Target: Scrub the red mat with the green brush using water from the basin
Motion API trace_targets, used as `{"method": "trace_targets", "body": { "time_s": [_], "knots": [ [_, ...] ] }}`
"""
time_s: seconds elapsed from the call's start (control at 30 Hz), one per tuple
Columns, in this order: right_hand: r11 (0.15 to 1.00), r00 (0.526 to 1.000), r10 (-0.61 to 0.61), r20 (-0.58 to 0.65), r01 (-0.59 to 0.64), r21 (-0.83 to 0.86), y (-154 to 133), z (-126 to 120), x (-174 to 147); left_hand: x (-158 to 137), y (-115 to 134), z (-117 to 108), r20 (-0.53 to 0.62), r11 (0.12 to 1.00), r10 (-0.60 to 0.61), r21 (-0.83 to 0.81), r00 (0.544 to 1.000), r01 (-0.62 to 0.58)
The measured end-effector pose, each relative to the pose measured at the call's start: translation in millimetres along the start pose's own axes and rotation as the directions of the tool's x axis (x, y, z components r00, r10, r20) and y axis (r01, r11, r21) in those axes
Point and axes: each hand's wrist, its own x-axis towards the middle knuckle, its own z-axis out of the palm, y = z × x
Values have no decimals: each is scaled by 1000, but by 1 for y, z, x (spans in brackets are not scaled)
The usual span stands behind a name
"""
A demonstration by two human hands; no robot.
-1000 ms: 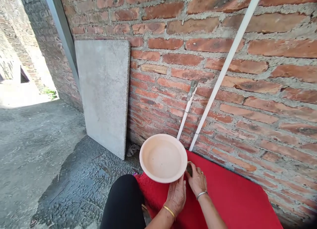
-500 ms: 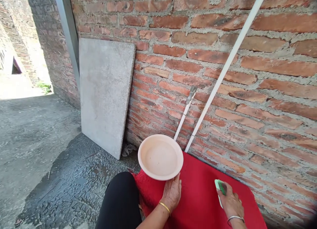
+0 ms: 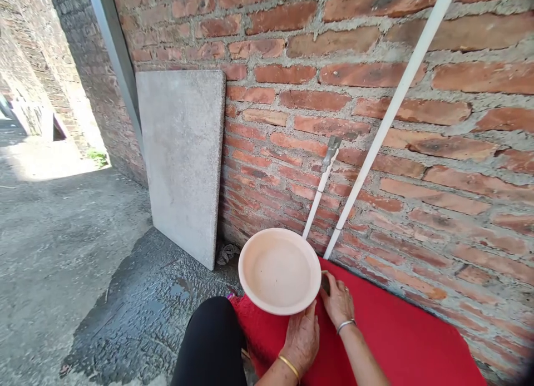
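Observation:
A pale pink plastic basin (image 3: 279, 272) is tilted toward me above the red cloth (image 3: 396, 325), its inside bare apart from a few specks. My left hand (image 3: 302, 333), with a gold bangle at the wrist, grips the basin's near rim from below. Against the basin's right outer side is my right hand (image 3: 339, 301), wearing a silver bangle and a ring, fingers bent. Only a thin pale-green sliver of the scrub sponge (image 3: 324, 272) shows at its fingertips; the rest is hidden behind the hand and basin.
A grey slab (image 3: 183, 163) leans on the brick wall (image 3: 300, 97). Two white pipes run up the wall, the shorter topped by a grey tap (image 3: 331, 152). Wet concrete (image 3: 137, 313) lies at left, beside my black-clad knee (image 3: 211, 341).
My right hand has moved left with the green and white scrub sponge, from over the red cloth to the basin's right side. My left hand still holds the basin. The view has shifted slightly.

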Motion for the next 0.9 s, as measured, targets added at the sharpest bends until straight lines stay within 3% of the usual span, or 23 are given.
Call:
{"method": "trace_targets", "body": {
  "time_s": [0.1,0.2,0.3,0.37,0.4,0.47,0.53,0.7,0.8,0.9],
  "knots": [
    [990,990,138,-26,-139,-34,51,0,5,-3,1,0,5,999,-8,31,1000,8],
    [955,952,296,-79,-297,6,123,-1,-2,-4,2,0,-17,999,-3,50,1000,4],
    [882,865,470,-174,-469,46,186,-7,-20,-4,3,-2,0,998,-8,59,1000,8],
    [823,794,565,-225,-564,75,208,-14,-31,-4,4,-3,10,999,-5,52,1000,4],
    [811,782,582,-222,-579,86,211,-18,-35,-3,5,-4,14,999,-3,44,1000,3],
    [832,816,554,-165,-548,85,201,-24,-36,-3,6,-5,17,1000,-11,22,1000,11],
    [882,877,471,-91,-466,76,173,-25,-31,-4,6,-7,19,1000,-22,9,1000,21],
    [974,976,215,-15,-213,81,67,-12,-4,-3,2,-5,27,1000,9,18,1000,-10],
    [998,999,45,-9,-45,49,12,-1,5,-1,-5,3,1,998,44,34,999,-44],
    [999,1000,-18,6,18,36,-15,5,12,-1,-13,12,-71,995,93,49,993,-90]
  ]
}}
